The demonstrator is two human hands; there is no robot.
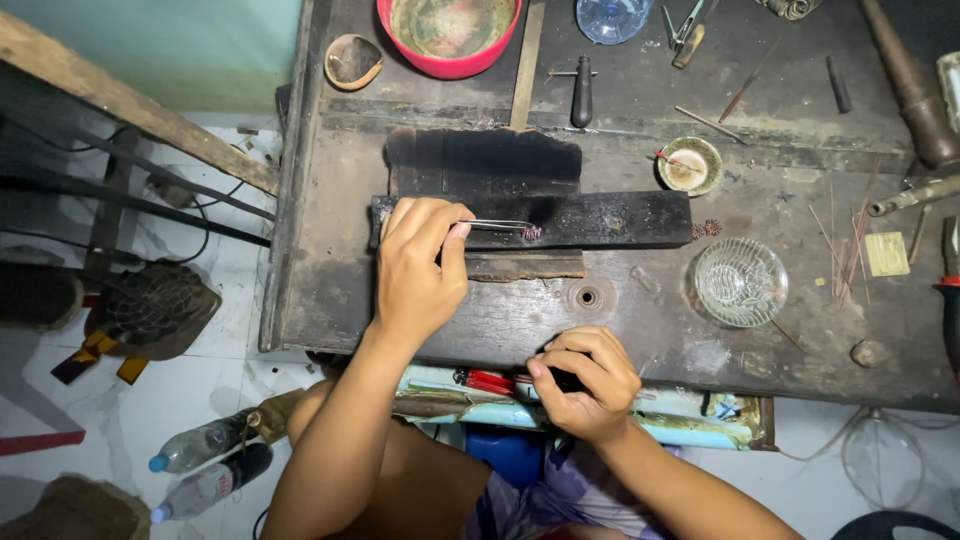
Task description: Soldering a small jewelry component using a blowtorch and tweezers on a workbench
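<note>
Tweezers [498,225] are what I see pinched between the thumb and fingertips of my left hand [420,268], their tips reaching right to a small dark reddish piece [532,233] that sits on the charred black block [620,220] lying across the middle of the worn wooden bench [400,330]. My right hand [588,383] is curled closed at the bench's near edge, fingers clenched around something small and dark that I cannot make out. Just behind that hand, red-handled tools [487,380] lie in the open drawer. Further right stands a clear glass dish [739,281], and beyond the block a small round bowl [690,165]. At the far edge sits a red basin [450,35].
</note>
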